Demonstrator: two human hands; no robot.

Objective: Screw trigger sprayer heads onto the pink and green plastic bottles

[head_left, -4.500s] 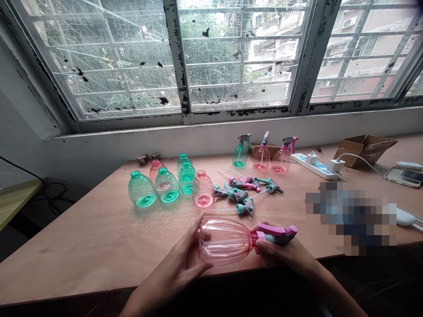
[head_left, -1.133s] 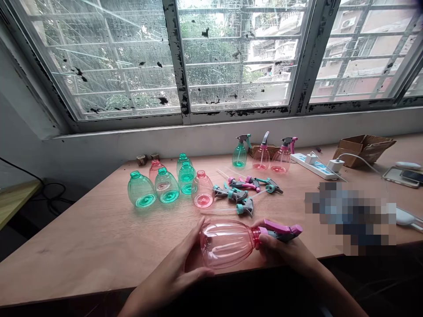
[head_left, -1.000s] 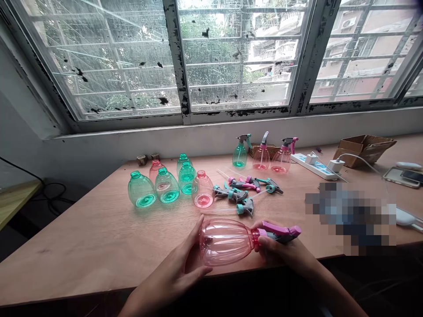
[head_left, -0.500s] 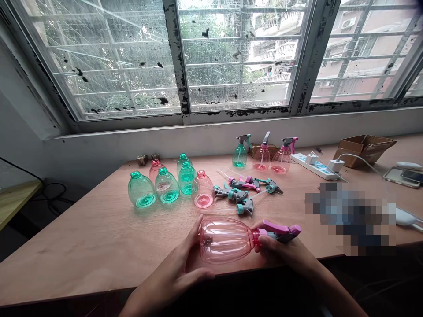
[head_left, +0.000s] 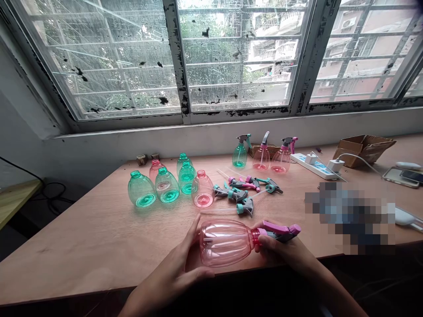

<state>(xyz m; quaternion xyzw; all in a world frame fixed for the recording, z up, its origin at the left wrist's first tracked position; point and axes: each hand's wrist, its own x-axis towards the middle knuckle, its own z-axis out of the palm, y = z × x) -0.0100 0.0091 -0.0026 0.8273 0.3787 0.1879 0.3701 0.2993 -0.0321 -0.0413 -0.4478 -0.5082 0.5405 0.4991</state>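
Observation:
A clear pink spray bottle [head_left: 224,244] lies on its side in the air near the table's front edge, its base to the left. My left hand [head_left: 185,259] cups the base, thumb below and fingers behind. At the neck, my right hand [head_left: 274,248] is closed around the pink collar below the pink and grey trigger head [head_left: 280,230]. A thin straw shows faintly inside the bottle. Beyond my hands lie several loose trigger heads [head_left: 243,193] with straws. Left of them stand headless bottles, green [head_left: 142,191] and pink [head_left: 202,191].
Three bottles with heads, one green [head_left: 239,156] and two pink [head_left: 280,160], stand at the back. A power strip [head_left: 313,165] with plugged-in chargers, a cardboard box [head_left: 363,149] and phones [head_left: 401,176] lie to the right. A blurred patch [head_left: 353,215] hides part of the table.
The bottle has turned slightly about its length and its base has dipped a little. Both hands stay almost in place; the other things on the table have not moved.

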